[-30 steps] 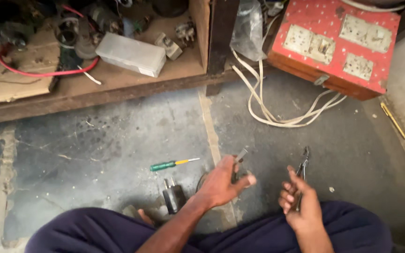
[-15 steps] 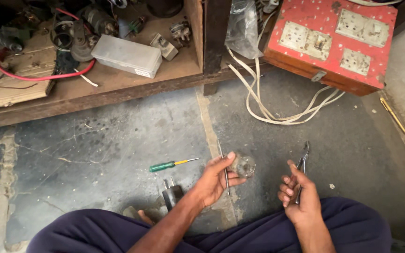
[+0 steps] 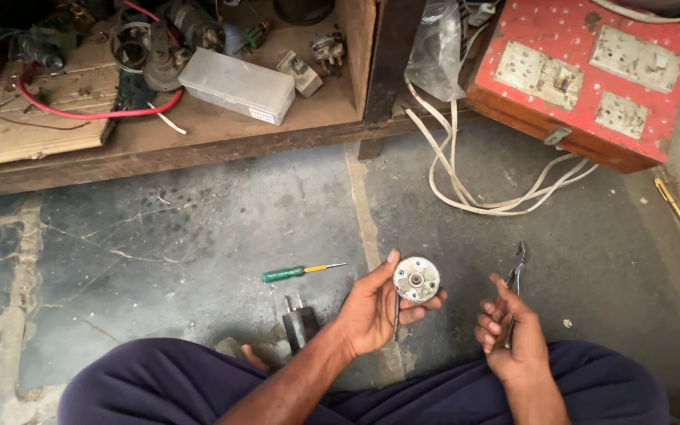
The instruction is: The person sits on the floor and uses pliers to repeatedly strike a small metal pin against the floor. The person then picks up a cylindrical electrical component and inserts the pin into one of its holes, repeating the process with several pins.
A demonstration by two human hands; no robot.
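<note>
My left hand (image 3: 375,307) holds a small round grey metal part (image 3: 416,279) with its flat face turned up, a hole at its centre. A thin dark rod runs under that palm. My right hand (image 3: 509,334) grips a pair of dark pliers (image 3: 516,277) whose jaws point up and away. Both hands hover over the concrete floor just ahead of my crossed legs in dark blue trousers (image 3: 167,386). A green-handled screwdriver (image 3: 297,273) lies on the floor left of my left hand. A black two-pin plug (image 3: 299,323) sits beside my knee.
A low wooden shelf (image 3: 198,138) across the back carries a clear plastic box (image 3: 236,85), a red wire loop (image 3: 96,110) and motor parts. A red switchboard box (image 3: 584,79) stands at the right with white cable (image 3: 474,189) coiled below. A yellow tool (image 3: 677,209) lies far right.
My left hand has turned palm-up and tipped the round metal part so its flat face shows. The right hand with the pliers has barely shifted.
</note>
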